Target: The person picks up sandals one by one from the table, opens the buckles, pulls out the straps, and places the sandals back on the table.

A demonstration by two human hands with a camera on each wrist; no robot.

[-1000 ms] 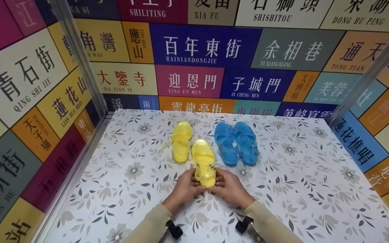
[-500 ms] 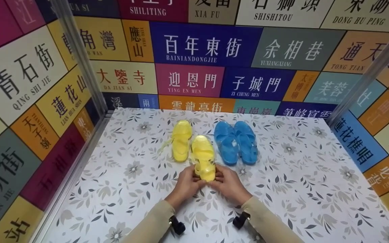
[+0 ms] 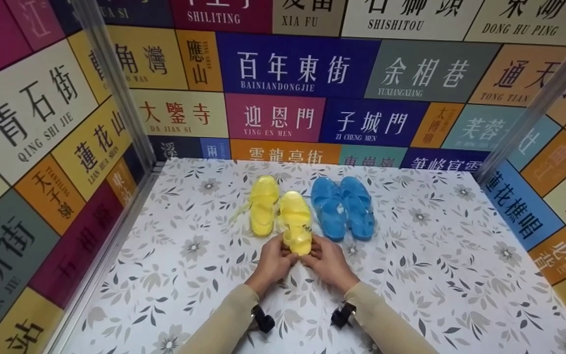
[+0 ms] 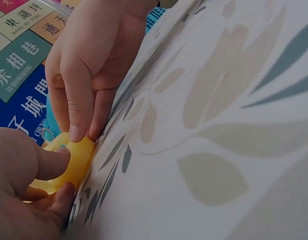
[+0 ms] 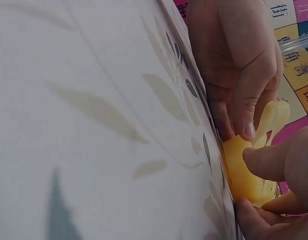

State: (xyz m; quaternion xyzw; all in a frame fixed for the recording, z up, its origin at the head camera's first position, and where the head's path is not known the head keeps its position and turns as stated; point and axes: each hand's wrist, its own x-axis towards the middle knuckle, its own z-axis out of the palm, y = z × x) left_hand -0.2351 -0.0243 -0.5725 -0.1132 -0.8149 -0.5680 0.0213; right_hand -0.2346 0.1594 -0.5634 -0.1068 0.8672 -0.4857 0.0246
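Note:
A yellow jelly sandal [image 3: 295, 211] lies on the flower-patterned tabletop, toe pointing away from me. My left hand [image 3: 274, 260] grips its heel from the left side. From the right, my right hand [image 3: 329, 260] grips the same heel. The wrist views show thumbs on top of the yellow heel [image 4: 76, 162] and fingers low against its sides near the table surface. A second yellow sandal [image 3: 264, 206] lies just left and slightly farther off. To the right, two blue sandals [image 3: 329, 209] lie side by side. Fingers hide part of the held sandal's heel.
The white tabletop [image 3: 450, 275] carries a grey leaf and flower print. Walls covered in coloured street-name panels [image 3: 297, 66] enclose the back and both sides. Metal strips [image 3: 116, 83] run along the corners. Black camera mounts [image 3: 262, 319] sit on both wrists.
Both hands have moved the held yellow sandal forward, away from me, bringing it closer to level with the other yellow sandal. The blue pair and the left yellow sandal stay in place.

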